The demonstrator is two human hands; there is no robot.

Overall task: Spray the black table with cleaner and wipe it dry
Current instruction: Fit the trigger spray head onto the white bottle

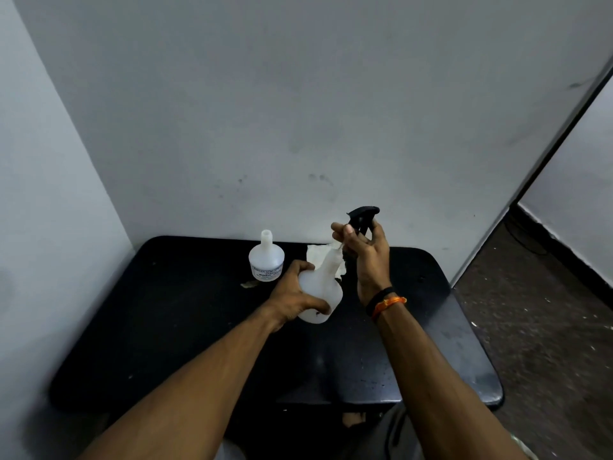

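A black table (pixel 172 330) with rounded corners stands against a white wall. My left hand (pixel 292 295) grips a translucent white spray bottle (pixel 323 287), tilted above the table's middle. My right hand (pixel 368 254) holds the black trigger spray head (pixel 363 215) lifted just above the bottle's neck; whether it is attached to the bottle is unclear. A crumpled white paper towel (pixel 316 255) lies on the table behind the bottle, partly hidden by it. A second white bottle (pixel 266 260) with a label and no cap stands upright near the table's back edge.
White walls close in on the left and behind the table. A small scrap (pixel 249 284) lies on the table beside the capless bottle. To the right is speckled brown floor (pixel 537 320) and a dark door frame (pixel 564 141).
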